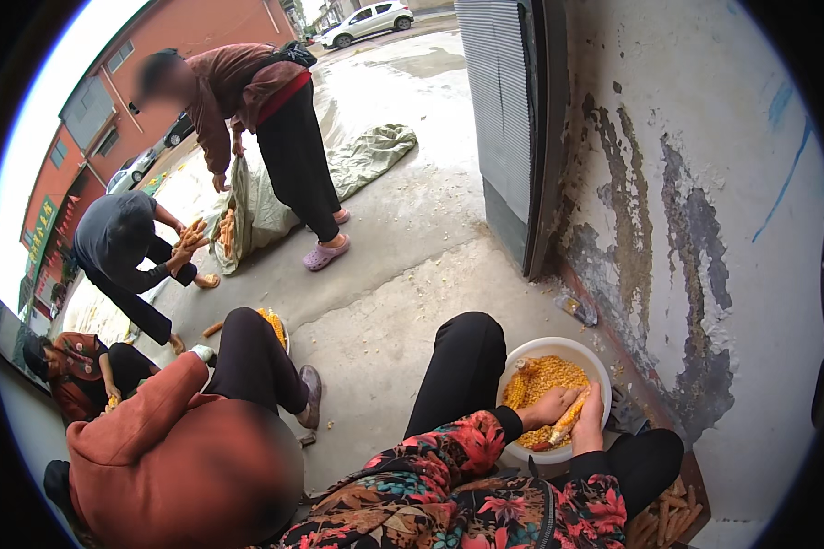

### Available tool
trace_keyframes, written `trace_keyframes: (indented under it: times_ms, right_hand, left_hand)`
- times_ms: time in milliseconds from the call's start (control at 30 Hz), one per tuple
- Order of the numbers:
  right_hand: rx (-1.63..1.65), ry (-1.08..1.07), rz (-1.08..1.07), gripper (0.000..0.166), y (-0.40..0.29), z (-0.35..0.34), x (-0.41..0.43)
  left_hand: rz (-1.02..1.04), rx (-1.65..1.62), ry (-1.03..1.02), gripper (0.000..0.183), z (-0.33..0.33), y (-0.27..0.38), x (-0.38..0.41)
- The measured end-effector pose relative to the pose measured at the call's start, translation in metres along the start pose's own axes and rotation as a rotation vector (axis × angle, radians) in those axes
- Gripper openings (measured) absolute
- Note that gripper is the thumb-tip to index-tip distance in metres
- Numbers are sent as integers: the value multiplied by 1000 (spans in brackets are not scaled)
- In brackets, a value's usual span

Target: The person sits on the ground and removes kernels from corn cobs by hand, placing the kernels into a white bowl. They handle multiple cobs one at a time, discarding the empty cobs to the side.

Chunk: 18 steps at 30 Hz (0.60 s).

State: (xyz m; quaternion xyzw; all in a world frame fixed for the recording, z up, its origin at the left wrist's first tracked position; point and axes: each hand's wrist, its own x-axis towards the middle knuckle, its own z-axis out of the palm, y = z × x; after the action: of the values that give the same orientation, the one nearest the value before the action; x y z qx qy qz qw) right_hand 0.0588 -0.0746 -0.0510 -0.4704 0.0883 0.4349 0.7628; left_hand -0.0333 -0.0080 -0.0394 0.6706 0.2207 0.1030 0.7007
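A white plastic basin (512,366) sits between my knees, filled with loose yellow corn kernels (553,370). Over it my right hand (590,415) grips a partly stripped ear of corn (568,417), which lies at a slant with its pale bare end low. My left hand (551,406) presses against the same ear from the other side, fingers curled onto its kernels. Another ear of corn (516,392) rests inside the basin near its left wall. Part of a reddish piece (542,447) shows at the near rim; I cannot tell exactly what it is.
Stripped cobs (671,515) lie by my right leg. A peeling wall (693,206) and metal door (501,103) bound the right. A seated person (178,473) is close on my left. Beyond, two people handle cobs at a woven sack (250,206); another person (86,374) sits far left.
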Motion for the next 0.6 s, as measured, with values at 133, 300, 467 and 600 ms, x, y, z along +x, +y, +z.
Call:
trace_keyframes:
  times_ms: [133,300,467,600]
  right_hand:
    - [-11,-11,3,41,0,-3,1]
    - [-15,-74,17,44,-9,10,-14]
    - [-1,-141,42,47,-5,1,-7]
    - [-35,-109,53,44,1,0,0]
  left_hand:
    - [-25,4,-4,50,-1,6,1]
    - [-116,-56,-36,50,0,27,-6]
    - [-131,-67,-8,51,2,17,-5]
    - [-164,-39,9,51,-2,2,2]
